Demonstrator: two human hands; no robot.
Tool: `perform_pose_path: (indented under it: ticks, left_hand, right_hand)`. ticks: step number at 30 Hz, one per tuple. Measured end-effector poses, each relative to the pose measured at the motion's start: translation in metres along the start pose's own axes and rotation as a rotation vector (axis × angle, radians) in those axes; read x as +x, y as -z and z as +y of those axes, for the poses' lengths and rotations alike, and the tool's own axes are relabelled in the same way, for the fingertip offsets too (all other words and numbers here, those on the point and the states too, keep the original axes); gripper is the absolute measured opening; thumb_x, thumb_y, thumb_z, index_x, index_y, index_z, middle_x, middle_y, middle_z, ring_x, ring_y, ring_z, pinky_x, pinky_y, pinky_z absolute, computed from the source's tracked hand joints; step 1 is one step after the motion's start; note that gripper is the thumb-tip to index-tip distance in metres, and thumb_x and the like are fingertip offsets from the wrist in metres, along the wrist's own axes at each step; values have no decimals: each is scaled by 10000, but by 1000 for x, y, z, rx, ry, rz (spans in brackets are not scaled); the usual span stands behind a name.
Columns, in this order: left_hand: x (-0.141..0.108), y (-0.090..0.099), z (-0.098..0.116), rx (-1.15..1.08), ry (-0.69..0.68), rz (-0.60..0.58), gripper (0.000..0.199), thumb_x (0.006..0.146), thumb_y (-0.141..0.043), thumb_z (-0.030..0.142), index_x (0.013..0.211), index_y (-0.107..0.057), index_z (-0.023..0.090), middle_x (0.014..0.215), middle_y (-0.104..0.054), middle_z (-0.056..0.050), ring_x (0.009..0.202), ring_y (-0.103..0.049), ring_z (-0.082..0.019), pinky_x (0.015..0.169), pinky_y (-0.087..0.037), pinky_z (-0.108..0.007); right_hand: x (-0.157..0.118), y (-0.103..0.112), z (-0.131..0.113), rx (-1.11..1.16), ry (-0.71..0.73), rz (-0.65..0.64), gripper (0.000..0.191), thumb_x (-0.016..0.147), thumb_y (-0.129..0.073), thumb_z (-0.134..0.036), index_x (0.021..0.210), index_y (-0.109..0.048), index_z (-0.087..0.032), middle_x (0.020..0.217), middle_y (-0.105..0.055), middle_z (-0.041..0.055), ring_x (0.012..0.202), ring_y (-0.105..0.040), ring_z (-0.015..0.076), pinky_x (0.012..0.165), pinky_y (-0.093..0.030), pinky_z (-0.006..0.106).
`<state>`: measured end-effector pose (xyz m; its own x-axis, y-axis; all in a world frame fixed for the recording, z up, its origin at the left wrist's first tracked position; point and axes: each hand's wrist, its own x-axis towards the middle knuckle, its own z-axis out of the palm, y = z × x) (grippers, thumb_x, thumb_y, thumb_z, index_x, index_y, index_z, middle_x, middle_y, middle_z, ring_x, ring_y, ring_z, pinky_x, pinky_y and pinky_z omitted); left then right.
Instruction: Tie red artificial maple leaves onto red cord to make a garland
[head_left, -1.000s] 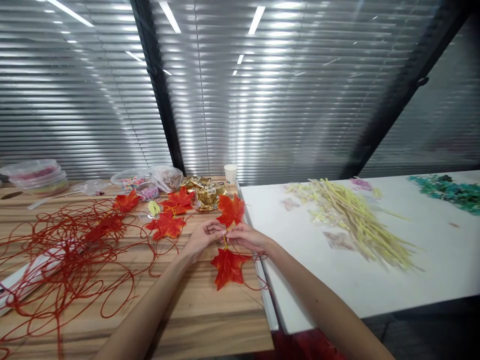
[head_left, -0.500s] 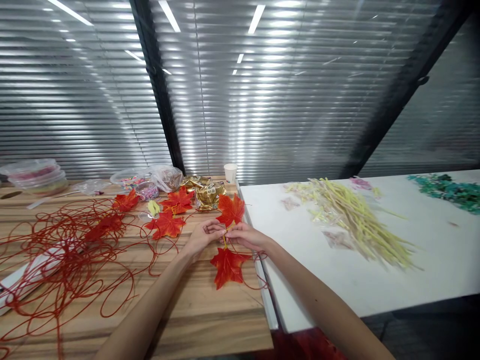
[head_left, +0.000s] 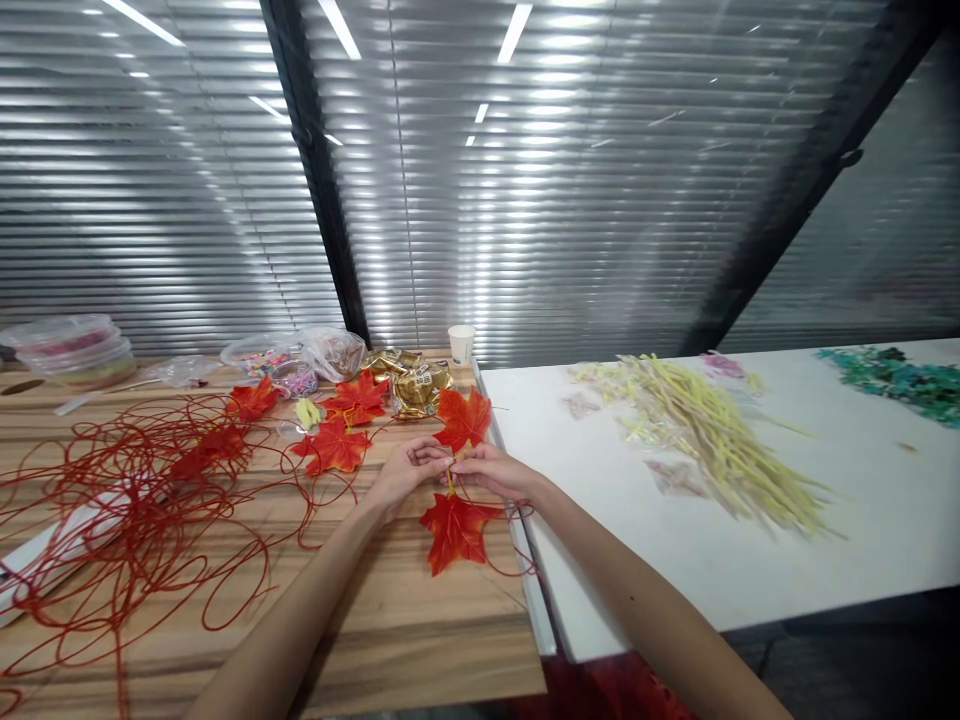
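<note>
Over the wood-grained tabletop (head_left: 420, 640), the left hand (head_left: 405, 474) and right hand (head_left: 495, 472) are pinching yellow stems (head_left: 451, 483) between one red leaf (head_left: 463, 418) at their twelve o'clock and a second leaf (head_left: 457, 532) at six, seemingly working a join, the next move calling for steady fingertips.

Nothing can be read: dark characters on the gold packet (head_left: 420, 398) and a faint mark on the white cup (head_left: 461, 343), far on the desk (head_left: 420, 640), are too small.

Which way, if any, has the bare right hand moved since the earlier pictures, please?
No: against the striped brown wooden table, the bare right hand shows no visible shift.
</note>
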<state>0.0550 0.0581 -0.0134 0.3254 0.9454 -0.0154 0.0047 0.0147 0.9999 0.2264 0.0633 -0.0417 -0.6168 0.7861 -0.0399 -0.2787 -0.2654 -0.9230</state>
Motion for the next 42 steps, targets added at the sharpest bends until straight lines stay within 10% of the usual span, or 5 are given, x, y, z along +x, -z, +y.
perform_pose_path:
  ticks: [42]
  left_hand:
    - [0,0,-1,35,17,16,340,551,-731,322,786,-569,136,755,-632,-43,703,-587,-154,660,-473,-271]
  right_hand:
    - [-1,-4,-3,-27,19,3,178,661,-664,-248,776,-665,-113,764,-655,40,785,-599,134,891,-391,341]
